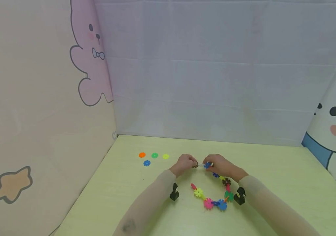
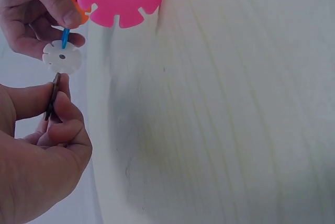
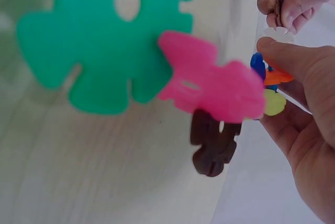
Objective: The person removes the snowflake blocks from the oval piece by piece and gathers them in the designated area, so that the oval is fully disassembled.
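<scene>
My left hand [image 1: 183, 165] pinches a brown notched disc [image 2: 53, 97] between thumb and fingers, seen nearly edge-on in the left wrist view. Its edge meets a white snowflake disc [image 2: 55, 60]; whether the slots interlock I cannot tell. The white one joins a blue disc [image 2: 65, 38] at the end of a chain, which my right hand [image 1: 223, 165] grips. Partly hidden in that hand are an orange disc [image 3: 278, 78] and a yellow disc [image 3: 275, 102]. From there the linked chain curves over the table through brown, green [image 1: 229, 196], blue, pink [image 1: 208, 204] and yellow [image 1: 198, 192] discs to a red end [image 1: 193, 186].
Several loose discs lie at the back left of the pale table [image 1: 112, 196]: orange [image 1: 142, 155], green [image 1: 154, 155], yellow [image 1: 166, 156] and blue [image 1: 146, 163]. A white cloth [image 1: 209, 82] hangs behind the table, and a printed panel [image 1: 44, 114] stands at the left.
</scene>
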`<control>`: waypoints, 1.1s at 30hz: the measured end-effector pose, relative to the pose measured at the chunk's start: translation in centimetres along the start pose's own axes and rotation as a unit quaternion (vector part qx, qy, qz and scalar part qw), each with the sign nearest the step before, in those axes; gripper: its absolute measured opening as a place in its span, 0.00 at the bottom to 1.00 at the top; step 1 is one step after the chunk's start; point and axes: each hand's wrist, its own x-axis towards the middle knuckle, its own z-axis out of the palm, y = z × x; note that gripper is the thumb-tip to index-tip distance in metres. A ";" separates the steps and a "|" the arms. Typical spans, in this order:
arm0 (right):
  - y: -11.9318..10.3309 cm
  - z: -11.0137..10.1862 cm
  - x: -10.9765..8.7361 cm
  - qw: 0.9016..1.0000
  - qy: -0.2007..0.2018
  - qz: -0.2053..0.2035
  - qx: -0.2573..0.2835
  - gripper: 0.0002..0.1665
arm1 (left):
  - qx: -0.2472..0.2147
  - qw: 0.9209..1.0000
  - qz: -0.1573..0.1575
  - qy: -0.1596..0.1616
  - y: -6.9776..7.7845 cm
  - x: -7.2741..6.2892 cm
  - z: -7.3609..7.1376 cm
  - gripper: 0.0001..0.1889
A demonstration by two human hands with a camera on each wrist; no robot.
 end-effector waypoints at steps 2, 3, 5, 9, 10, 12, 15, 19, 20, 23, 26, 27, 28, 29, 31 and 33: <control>0.0 0.0 0.0 1.000 -0.002 0.005 -0.001 0.14 | -0.003 1.000 0.001 -0.001 0.1 0.0 -0.1 0.07; 0.0 -0.1 -0.1 1.000 -0.002 0.007 -0.001 0.14 | -0.004 1.000 0.002 -0.002 0.1 0.0 -0.2 0.07; 0.0 -0.1 -0.1 1.000 -0.002 0.011 -0.003 0.14 | -0.002 1.000 0.008 -0.006 0.1 -0.1 -0.4 0.07; 0.0 -0.2 -0.3 1.000 0.000 0.016 -0.004 0.14 | 0.007 1.000 0.019 -0.008 -0.3 -0.1 -0.9 0.08; 0.0 -0.2 -0.3 1.000 0.000 0.018 -0.004 0.14 | 0.006 1.000 0.022 -0.008 -0.5 -0.1 -1.0 0.08; 0.1 -0.2 -0.3 1.000 0.000 0.019 -0.002 0.14 | 0.007 1.000 0.022 -0.007 -1.0 -0.1 -1.4 0.08; 0.2 -0.2 -0.4 1.000 -0.001 0.020 0.001 0.14 | 0.004 1.000 0.021 -0.003 -1.6 -0.2 -2.0 0.08; 0.2 -0.1 -0.3 1.000 -0.001 0.023 0.006 0.14 | 0.015 1.000 0.026 0.003 -2.2 -0.5 -3.3 0.08; 0.2 -0.1 -0.3 1.000 0.000 0.025 0.007 0.14 | 0.018 0.999 0.028 0.005 -2.4 -0.5 -3.6 0.08; 0.2 -0.1 -0.3 1.000 0.001 0.029 0.012 0.14 | 0.029 0.999 0.032 0.009 -2.9 -0.9 -4.8 0.09; 0.3 0.0 -0.3 0.999 0.000 0.035 0.015 0.14 | 0.035 0.999 0.033 0.016 -3.3 -1.2 -5.9 0.09; 0.4 0.0 -0.3 0.999 -0.001 0.036 0.016 0.14 | 0.036 0.999 0.036 0.019 -3.5 -1.3 -6.3 0.09; 0.4 0.0 -0.3 0.999 -0.002 0.036 0.015 0.14 | 0.036 0.998 0.039 0.021 -3.7 -1.4 -6.7 0.09; 0.5 0.0 -0.3 0.999 -0.003 0.039 0.016 0.14 | 0.035 0.998 0.039 0.024 -3.9 -1.5 -7.1 0.10; 0.6 0.0 -0.3 0.999 -0.004 0.039 0.016 0.14 | 0.034 0.998 0.043 0.032 -4.3 -1.5 -7.7 0.10; 0.6 -0.1 -0.3 0.999 -0.004 0.035 0.017 0.14 | 0.033 0.998 0.041 0.039 -4.6 -1.7 -8.3 0.10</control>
